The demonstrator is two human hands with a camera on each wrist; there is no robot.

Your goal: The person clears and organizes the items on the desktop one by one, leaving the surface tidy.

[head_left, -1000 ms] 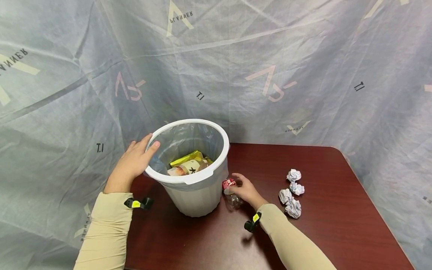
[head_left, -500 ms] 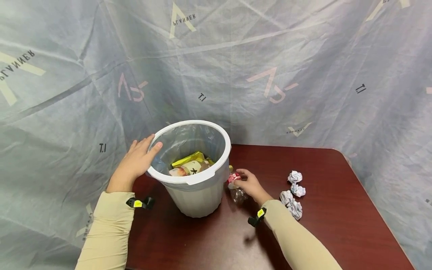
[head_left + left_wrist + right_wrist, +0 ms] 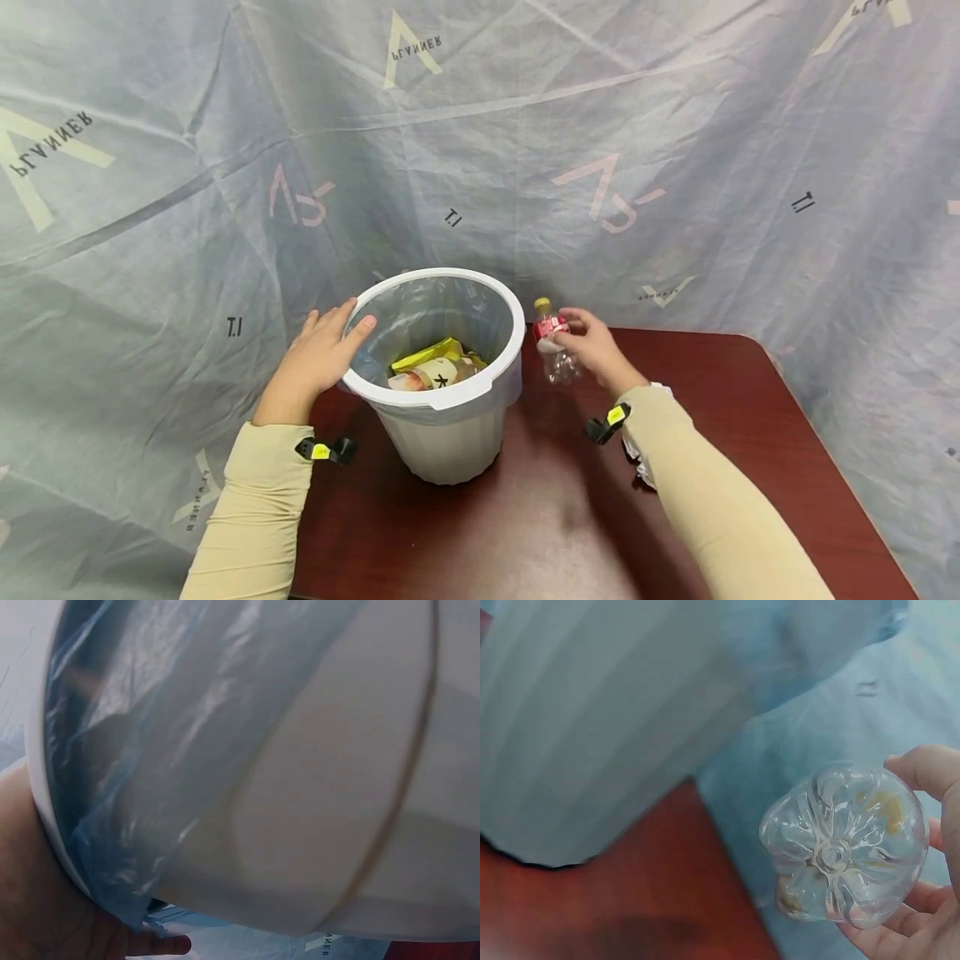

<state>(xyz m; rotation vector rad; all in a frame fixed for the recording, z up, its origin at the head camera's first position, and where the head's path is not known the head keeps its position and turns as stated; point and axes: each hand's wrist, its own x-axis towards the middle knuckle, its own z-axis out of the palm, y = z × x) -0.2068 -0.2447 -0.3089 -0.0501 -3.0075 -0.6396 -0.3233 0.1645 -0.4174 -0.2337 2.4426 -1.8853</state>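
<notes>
You've got a wrinkled gry. printed backdrop point(image 3: 495, 108) behind the dk.-red tabletop point(image 3: 727, 400); you also see crumpled wht. paper point(image 3: 644, 476) on it, mostly hidden.

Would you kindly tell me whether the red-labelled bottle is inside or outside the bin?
Outside: the right hand holds the bottle beside the bin, with a gap between them in the head and right wrist views.

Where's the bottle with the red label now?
In the head view, the bottle is gripped by the right hand, off the table, right of the white bin.
</notes>
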